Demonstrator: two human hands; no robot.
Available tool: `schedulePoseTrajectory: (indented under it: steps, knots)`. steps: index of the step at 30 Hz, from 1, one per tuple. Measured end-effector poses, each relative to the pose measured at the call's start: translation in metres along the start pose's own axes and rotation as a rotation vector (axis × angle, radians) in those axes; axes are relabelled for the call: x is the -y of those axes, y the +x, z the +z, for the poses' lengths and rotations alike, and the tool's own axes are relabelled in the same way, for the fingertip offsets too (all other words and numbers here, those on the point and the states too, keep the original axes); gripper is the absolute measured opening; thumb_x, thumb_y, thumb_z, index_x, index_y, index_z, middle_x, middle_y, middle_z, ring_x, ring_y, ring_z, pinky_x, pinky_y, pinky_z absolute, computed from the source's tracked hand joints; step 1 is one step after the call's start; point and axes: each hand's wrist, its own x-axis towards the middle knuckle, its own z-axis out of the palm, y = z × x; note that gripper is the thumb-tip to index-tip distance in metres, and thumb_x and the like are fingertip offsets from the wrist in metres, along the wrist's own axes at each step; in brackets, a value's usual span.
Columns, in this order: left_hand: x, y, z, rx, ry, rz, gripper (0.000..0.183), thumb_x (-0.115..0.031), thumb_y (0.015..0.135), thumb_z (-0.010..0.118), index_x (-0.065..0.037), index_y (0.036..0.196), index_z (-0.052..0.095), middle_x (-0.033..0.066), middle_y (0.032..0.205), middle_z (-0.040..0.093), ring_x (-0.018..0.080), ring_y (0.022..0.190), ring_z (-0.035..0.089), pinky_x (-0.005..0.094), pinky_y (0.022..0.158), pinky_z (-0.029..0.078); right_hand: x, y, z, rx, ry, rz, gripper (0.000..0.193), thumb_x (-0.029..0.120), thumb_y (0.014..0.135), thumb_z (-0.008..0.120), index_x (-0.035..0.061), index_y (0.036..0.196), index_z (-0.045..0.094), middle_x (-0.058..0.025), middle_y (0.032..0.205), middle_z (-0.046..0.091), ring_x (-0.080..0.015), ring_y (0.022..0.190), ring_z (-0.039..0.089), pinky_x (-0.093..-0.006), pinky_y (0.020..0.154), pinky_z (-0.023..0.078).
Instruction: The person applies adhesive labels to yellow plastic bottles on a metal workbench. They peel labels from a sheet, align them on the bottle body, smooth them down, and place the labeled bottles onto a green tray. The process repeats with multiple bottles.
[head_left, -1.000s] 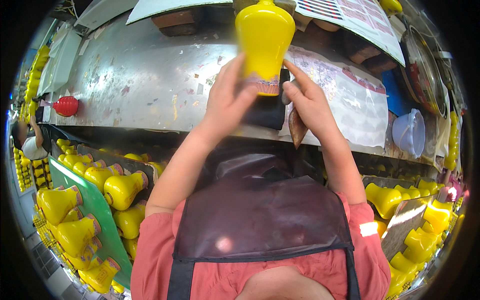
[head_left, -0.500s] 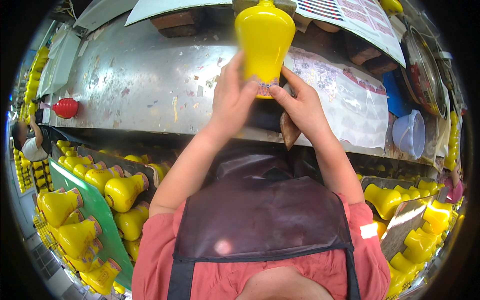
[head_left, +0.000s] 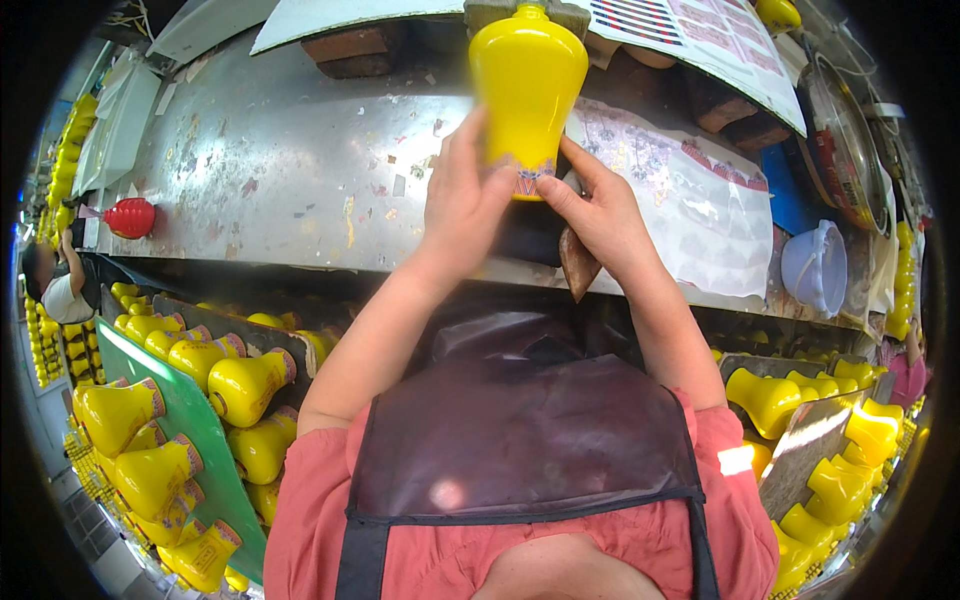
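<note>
A glossy yellow vase (head_left: 528, 85) lies with its narrow neck pointing away from me and its base toward me. Around the base runs a patterned decal band (head_left: 530, 183) in blue, pink and red. My left hand (head_left: 466, 190) holds the vase's left side near the base, with the thumb on the band. From the right my right hand (head_left: 603, 205) grips the same end, its thumb pressed on the band's edge. Beneath the right hand a brown pointed wooden piece (head_left: 578, 264) juts over the table edge. The fingers behind the vase are hidden.
The metal table (head_left: 290, 190) carries a white decal sheet (head_left: 700, 225) at right. A printed board (head_left: 690, 40) rests on bricks (head_left: 350, 45). A red bottle (head_left: 130, 217) stands left, a pale bucket (head_left: 815, 268) right. Yellow vases (head_left: 150, 475) fill racks on both sides. Another person (head_left: 68, 285) is far left.
The view has shifted very slightly. Both hands keep their places on the vase, with the thumbs still at the decal band.
</note>
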Motion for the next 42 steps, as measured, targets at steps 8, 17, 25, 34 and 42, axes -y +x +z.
schedulePoseTrajectory:
  steps: [8, 17, 25, 34, 42]
  knots:
    - [0.002, 0.0, 0.0, -0.002, 0.011, 0.015, 0.064, -0.024, 0.1, 0.061, -0.001, 0.155, 0.037, 0.0237, 0.147, 0.051, 0.0403, 0.136, 0.049, 0.0482, 0.116, 0.037, -0.003, 0.002, 0.0, -0.005, 0.003, -0.019, 0.068, 0.036, 0.091, 0.072, 0.0098, 0.151, 0.056, -0.008, 0.079, 0.07, -0.0109, 0.067, 0.062, -0.0282, 0.066, 0.052]
    - [0.002, -0.002, -0.006, 0.079, -0.125, -0.003, 0.07, -0.019, 0.1, 0.063, -0.004, 0.161, 0.032, 0.0146, 0.148, 0.047, 0.0245, 0.124, 0.05, 0.0381, 0.11, 0.042, -0.002, 0.0, -0.001, 0.004, 0.021, -0.011, 0.063, 0.034, 0.093, 0.072, 0.0107, 0.15, 0.058, -0.0078, 0.086, 0.072, -0.0107, 0.066, 0.064, -0.0282, 0.066, 0.054]
    - [0.001, -0.002, -0.004, 0.034, -0.233, -0.052, 0.068, -0.021, 0.097, 0.068, -0.002, 0.156, 0.039, 0.0212, 0.145, 0.052, 0.0325, 0.13, 0.055, 0.042, 0.107, 0.048, -0.013, 0.003, 0.006, 0.006, 0.124, -0.016, 0.053, 0.032, 0.101, 0.066, 0.0103, 0.149, 0.058, -0.0099, 0.096, 0.074, -0.0125, 0.077, 0.066, -0.0289, 0.076, 0.055]
    - [0.0, -0.001, -0.004, 0.023, -0.147, -0.033, 0.07, -0.022, 0.095, 0.07, -0.003, 0.155, 0.04, 0.0219, 0.144, 0.053, 0.0346, 0.129, 0.056, 0.0435, 0.107, 0.048, -0.014, 0.003, 0.003, 0.001, 0.067, -0.026, 0.057, 0.034, 0.099, 0.068, 0.0071, 0.149, 0.057, -0.0133, 0.11, 0.075, -0.0158, 0.092, 0.068, -0.0305, 0.088, 0.054]
    - [-0.006, -0.001, -0.002, 0.025, -0.099, -0.045, 0.084, -0.021, 0.085, 0.077, -0.005, 0.157, 0.036, 0.0215, 0.144, 0.053, 0.0366, 0.132, 0.053, 0.0459, 0.111, 0.044, -0.002, 0.002, -0.014, 0.05, 0.216, 0.179, 0.046, 0.032, 0.104, 0.059, 0.0096, 0.144, 0.063, -0.0076, 0.101, 0.074, -0.0111, 0.082, 0.065, -0.0276, 0.076, 0.052]
